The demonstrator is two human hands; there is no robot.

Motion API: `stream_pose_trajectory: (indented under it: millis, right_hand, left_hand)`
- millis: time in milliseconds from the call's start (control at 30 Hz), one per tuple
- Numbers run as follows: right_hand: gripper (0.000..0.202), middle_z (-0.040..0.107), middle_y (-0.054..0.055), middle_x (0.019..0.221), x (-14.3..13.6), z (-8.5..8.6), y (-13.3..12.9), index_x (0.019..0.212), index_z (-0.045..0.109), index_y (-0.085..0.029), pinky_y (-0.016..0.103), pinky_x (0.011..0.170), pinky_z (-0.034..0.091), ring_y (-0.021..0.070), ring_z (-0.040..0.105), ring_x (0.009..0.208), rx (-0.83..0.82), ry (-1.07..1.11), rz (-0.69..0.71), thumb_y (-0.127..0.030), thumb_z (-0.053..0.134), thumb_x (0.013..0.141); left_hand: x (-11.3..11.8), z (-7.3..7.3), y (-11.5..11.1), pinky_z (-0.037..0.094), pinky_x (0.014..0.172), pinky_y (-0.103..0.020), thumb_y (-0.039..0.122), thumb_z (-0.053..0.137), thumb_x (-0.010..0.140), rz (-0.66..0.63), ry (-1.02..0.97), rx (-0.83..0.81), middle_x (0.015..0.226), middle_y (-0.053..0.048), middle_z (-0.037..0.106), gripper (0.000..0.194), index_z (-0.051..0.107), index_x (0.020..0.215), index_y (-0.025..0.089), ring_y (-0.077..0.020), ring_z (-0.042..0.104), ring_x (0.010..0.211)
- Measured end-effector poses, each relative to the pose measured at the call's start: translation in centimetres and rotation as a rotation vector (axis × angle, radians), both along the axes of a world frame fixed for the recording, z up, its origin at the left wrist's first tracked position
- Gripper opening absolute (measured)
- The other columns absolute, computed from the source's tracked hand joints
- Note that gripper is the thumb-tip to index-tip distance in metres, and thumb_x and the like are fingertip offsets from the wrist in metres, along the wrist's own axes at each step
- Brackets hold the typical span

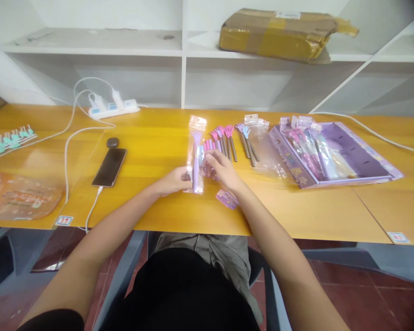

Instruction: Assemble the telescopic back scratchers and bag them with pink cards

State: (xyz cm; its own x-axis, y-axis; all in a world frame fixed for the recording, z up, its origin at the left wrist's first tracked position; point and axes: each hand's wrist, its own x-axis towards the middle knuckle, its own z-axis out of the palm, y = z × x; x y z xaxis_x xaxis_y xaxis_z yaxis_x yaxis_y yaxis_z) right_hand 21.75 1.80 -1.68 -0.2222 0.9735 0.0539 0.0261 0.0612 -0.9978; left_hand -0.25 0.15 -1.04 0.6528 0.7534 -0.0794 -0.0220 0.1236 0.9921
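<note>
A purple back scratcher [196, 161] with a hand-shaped head lies inside a clear plastic bag [198, 123]. My left hand [174, 180] is closed on the bag's lower left side. At its right edge my right hand [222, 168] has its fingers curled together, next to a small blue piece; what they grip is hidden. Beyond the right hand lie several pink and purple back scratchers [228, 133] with metal shafts, partly covered by it. Farther right are a blue back scratcher [246, 133] and a purple one [240, 129]. Small purple cards [227, 199] lie below my right hand.
A purple display box [352, 177] holding bagged back scratchers stands at right, beside empty clear bags [267, 149]. To the left are a phone [109, 168] on a cable, a black case [112, 142] and a power strip [115, 109]. A taped carton [276, 34] sits on the shelf.
</note>
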Motion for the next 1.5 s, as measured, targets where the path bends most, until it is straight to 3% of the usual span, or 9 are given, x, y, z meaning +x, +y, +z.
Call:
stream_pose_trajectory:
  millis: [100, 200, 433, 700, 767, 967, 1100, 1267, 1500]
  right_hand:
    - [0.057, 0.061, -0.006, 0.070, 0.0, 0.2, 0.1, 0.104, 0.060, -0.025, 0.025, 0.041, 0.034, 0.0104, 0.050, 0.048, -0.054, 0.053, 0.050, -0.076, 0.080, 0.087]
    - [0.053, 0.059, -0.006, 0.067, 0.1, 0.6, -0.1, 0.095, 0.062, -0.024, 0.025, 0.041, 0.038, 0.0090, 0.048, 0.047, -0.057, 0.069, 0.095, -0.071, 0.085, 0.085]
    - [0.041, 0.076, 0.001, 0.082, -0.3, 1.2, -1.3, 0.095, 0.072, -0.020, 0.028, 0.056, 0.062, 0.0128, 0.068, 0.063, -0.092, -0.020, 0.453, -0.056, 0.090, 0.086]
    - [0.038, 0.077, 0.002, 0.083, 0.1, 1.8, -1.8, 0.098, 0.074, -0.019, 0.025, 0.055, 0.058, 0.0150, 0.073, 0.070, -0.117, -0.174, 0.656, -0.056, 0.083, 0.093]
    - [0.039, 0.077, 0.003, 0.085, 0.9, 2.1, -1.4, 0.096, 0.073, -0.020, 0.026, 0.055, 0.054, 0.0152, 0.073, 0.070, -0.080, -0.244, 0.603, -0.058, 0.074, 0.100]
    - [0.038, 0.073, 0.003, 0.079, 4.8, 2.1, 0.7, 0.085, 0.072, -0.021, 0.032, 0.065, 0.046, 0.0170, 0.060, 0.068, 0.332, -0.591, 0.025, -0.055, 0.071, 0.101]
    - [0.037, 0.070, 0.002, 0.073, 7.6, 1.7, 1.6, 0.083, 0.076, -0.022, 0.032, 0.062, 0.042, 0.0186, 0.060, 0.066, 0.341, -0.746, 0.032, -0.056, 0.091, 0.083]
    - [0.037, 0.071, 0.000, 0.076, 8.0, 0.7, 2.0, 0.085, 0.078, -0.022, 0.031, 0.064, 0.042, 0.0187, 0.063, 0.068, 0.251, -0.839, 0.098, -0.036, 0.105, 0.065]
    - [0.035, 0.067, -0.002, 0.074, 7.3, 0.6, 1.9, 0.077, 0.067, -0.023, 0.030, 0.063, 0.038, 0.0165, 0.057, 0.067, 0.240, -0.817, 0.119, -0.032, 0.100, 0.068]
  left_hand:
    - [0.0, -0.2, -0.3, 0.051, 0.063, -0.028, 0.027, 0.086, 0.077, -0.135, 0.082, 0.014, 0.091, -0.006, 0.075, 0.036, 0.077, 0.109, 0.016, -0.0167, 0.067, 0.073]
    - [0.1, -0.7, -0.2, 0.052, 0.065, -0.031, 0.026, 0.081, 0.079, -0.123, 0.137, 0.042, 0.090, -0.005, 0.076, 0.035, 0.078, 0.113, 0.017, -0.0178, 0.067, 0.069]
    - [0.2, -0.8, 0.9, 0.055, 0.090, -0.032, 0.043, 0.074, 0.091, 0.423, -0.052, 0.141, 0.115, -0.006, 0.076, 0.030, 0.073, 0.111, 0.021, -0.0221, 0.070, 0.105]
    - [0.3, -0.5, 1.0, 0.049, 0.072, -0.027, 0.043, 0.077, 0.092, 0.597, -0.117, 0.050, 0.088, 0.000, 0.066, 0.024, 0.070, 0.098, 0.021, -0.0148, 0.060, 0.079]
    - [0.3, -0.8, 1.0, 0.045, 0.067, -0.027, 0.041, 0.076, 0.091, 0.633, -0.064, 0.068, 0.083, 0.000, 0.064, 0.022, 0.071, 0.097, 0.021, -0.0143, 0.057, 0.074]
    - [0.4, -1.9, 1.3, 0.042, 0.066, -0.028, 0.046, 0.077, 0.092, 0.674, 0.042, 0.086, 0.080, 0.001, 0.062, 0.026, 0.069, 0.091, 0.021, -0.0150, 0.056, 0.072]
    - [0.3, -2.3, 1.3, 0.041, 0.065, -0.028, 0.054, 0.077, 0.094, 0.655, 0.100, 0.106, 0.076, 0.001, 0.060, 0.036, 0.064, 0.085, 0.021, -0.0148, 0.055, 0.069]
    - [0.3, -2.8, 1.4, 0.042, 0.065, -0.030, 0.069, 0.072, 0.096, 0.666, 0.110, 0.126, 0.076, 0.000, 0.059, 0.049, 0.064, 0.086, 0.022, -0.0155, 0.055, 0.069]
    - [0.3, -3.0, 1.5, 0.040, 0.061, -0.029, 0.075, 0.071, 0.095, 0.670, 0.111, 0.100, 0.071, 0.001, 0.055, 0.056, 0.061, 0.082, 0.022, -0.0141, 0.052, 0.064]
